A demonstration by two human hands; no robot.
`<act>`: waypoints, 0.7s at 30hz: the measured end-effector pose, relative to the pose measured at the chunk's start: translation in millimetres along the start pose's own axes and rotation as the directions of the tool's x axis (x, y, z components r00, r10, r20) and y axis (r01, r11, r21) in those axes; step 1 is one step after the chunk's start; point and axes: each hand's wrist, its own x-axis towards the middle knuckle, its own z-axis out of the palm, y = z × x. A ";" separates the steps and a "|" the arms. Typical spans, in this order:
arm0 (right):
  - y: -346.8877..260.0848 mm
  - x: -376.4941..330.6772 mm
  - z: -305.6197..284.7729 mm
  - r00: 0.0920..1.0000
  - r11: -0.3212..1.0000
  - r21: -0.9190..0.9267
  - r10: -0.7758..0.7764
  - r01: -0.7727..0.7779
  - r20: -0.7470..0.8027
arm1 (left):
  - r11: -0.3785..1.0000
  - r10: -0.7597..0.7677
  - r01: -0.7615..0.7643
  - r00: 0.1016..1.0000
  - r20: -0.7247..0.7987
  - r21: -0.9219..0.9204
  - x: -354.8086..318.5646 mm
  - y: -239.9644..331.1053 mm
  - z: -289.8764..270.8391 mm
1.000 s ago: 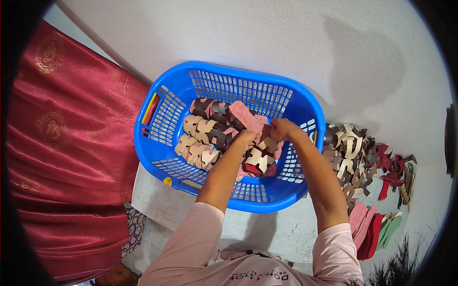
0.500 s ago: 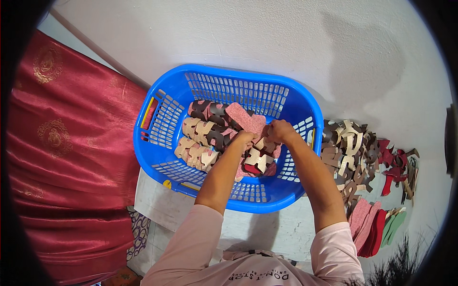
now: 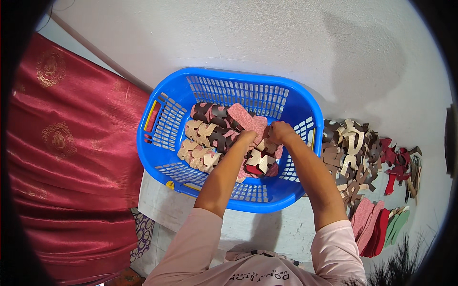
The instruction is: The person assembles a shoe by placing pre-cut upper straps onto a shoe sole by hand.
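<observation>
Both of my hands are inside a blue plastic basket (image 3: 191, 72), close together over its right half. My left hand (image 3: 246, 139) is closed at the near end of a pink speckled slipper sole (image 3: 248, 119). My right hand (image 3: 280, 132) is closed at the sole's right side; its fingertips are partly hidden. Slippers with beige straps (image 3: 206, 133) and dark brown straps (image 3: 219, 112) lie in rows in the basket's left half. Below my hands rests a slipper with a cream strap and red underneath (image 3: 258, 162).
The basket stands on a pale table (image 3: 164, 200) against a white wall. Right of it lie a heap of brown and cream strap pieces (image 3: 350, 148), red pieces (image 3: 396, 162), and pink (image 3: 365, 214), red (image 3: 377, 233) and green soles (image 3: 397, 226). A red curtain (image 3: 81, 167) hangs at left.
The basket and its contents appear shifted very slightly right in the view, as does the curtain. My hands keep nearly the same place on the pink sole.
</observation>
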 end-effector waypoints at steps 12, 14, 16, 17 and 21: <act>-8.3 -6.5 -5.8 0.999 0.999 -0.007 -0.032 0.032 -0.002 | 0.859 0.206 -0.108 0.968 -0.144 0.500 -56.3 32.0 -19.1; -4.2 -10.2 -9.8 1.000 1.000 -0.010 -0.021 0.021 0.017 | 0.569 0.407 -0.097 0.896 -0.177 0.817 -76.3 43.5 -11.9; 0.7 -3.9 -2.5 1.000 1.000 -0.019 -0.013 0.013 -0.007 | 0.349 0.612 -0.232 0.790 -0.033 0.908 -79.7 50.3 -7.3; -1.8 -1.9 0.0 0.999 1.000 -0.025 -0.018 0.017 -0.030 | 0.348 0.615 -0.232 0.788 -0.035 0.908 -74.5 48.6 -12.9; -8.7 -0.4 2.6 0.999 0.999 -0.030 -0.040 0.039 -0.031 | -0.190 0.807 -0.246 0.512 0.294 0.951 -36.4 37.5 -36.9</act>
